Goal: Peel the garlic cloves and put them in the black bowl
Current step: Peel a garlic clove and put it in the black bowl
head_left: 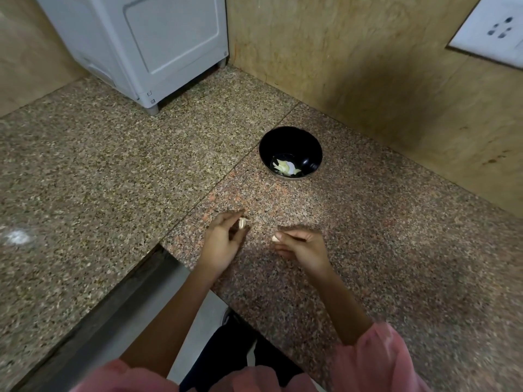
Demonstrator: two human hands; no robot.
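Head view, left to right. A grey appliance [147, 49] stands at 11 o'clock on the speckled granite counter [99, 171]. Below centre, the left hand [223, 240] has its fingers curled, pinching a pale scrap of garlic skin [242, 222] at the fingertips. Just to its right, at the same height and apart from it, the right hand [301, 246] pinches a garlic clove [275, 238] between thumb and forefinger; whether the clove is fully peeled cannot be told. At 12 o'clock from the hands, well apart, the black bowl [290, 142] sits on the counter with several peeled cloves [287, 167] on its bottom. A white wall socket [493, 29] occupies the 2 o'clock corner.
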